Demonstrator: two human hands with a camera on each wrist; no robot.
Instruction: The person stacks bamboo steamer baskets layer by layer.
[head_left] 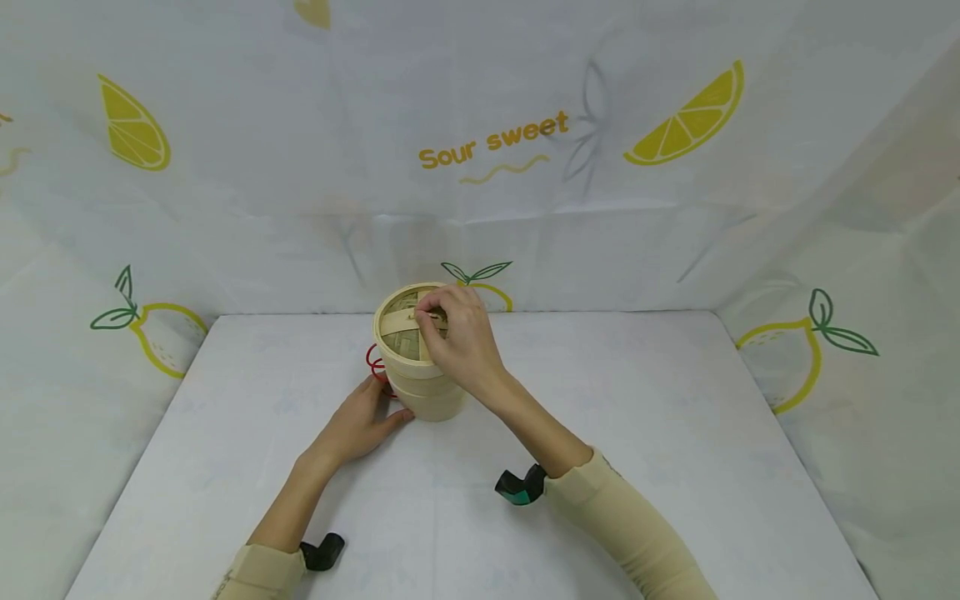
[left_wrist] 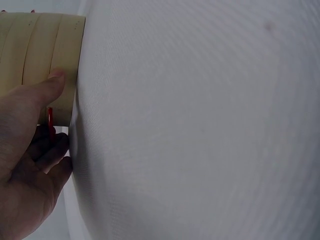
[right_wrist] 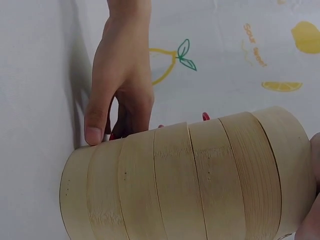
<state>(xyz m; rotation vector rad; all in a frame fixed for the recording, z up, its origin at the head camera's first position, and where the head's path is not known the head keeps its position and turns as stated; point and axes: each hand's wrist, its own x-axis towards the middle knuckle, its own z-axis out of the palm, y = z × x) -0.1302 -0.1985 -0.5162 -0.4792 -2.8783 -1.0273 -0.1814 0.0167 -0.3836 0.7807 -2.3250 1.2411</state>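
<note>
A tall round stack of bamboo steamer baskets (head_left: 429,406) stands on the white table, topped by a woven lid (head_left: 403,343). My left hand (head_left: 363,423) holds the bottom of the stack from the left, its thumb against the lowest wall; its fingers are partly hidden behind. Thin red loops (head_left: 372,364) stick out along the left side, one red piece (left_wrist: 50,119) showing by the left fingers. Over the lid, my right hand (head_left: 467,337) pinches the small handle at the middle of its crossed strips. The lid sits on the uppermost basket.
White cloth with lemon prints (head_left: 678,112) hangs behind and at both sides of the table (head_left: 637,400). The stack stands near the table's back edge. A black wrist mount (head_left: 322,552) juts from the left sleeve, another black mount (head_left: 519,487) from the right.
</note>
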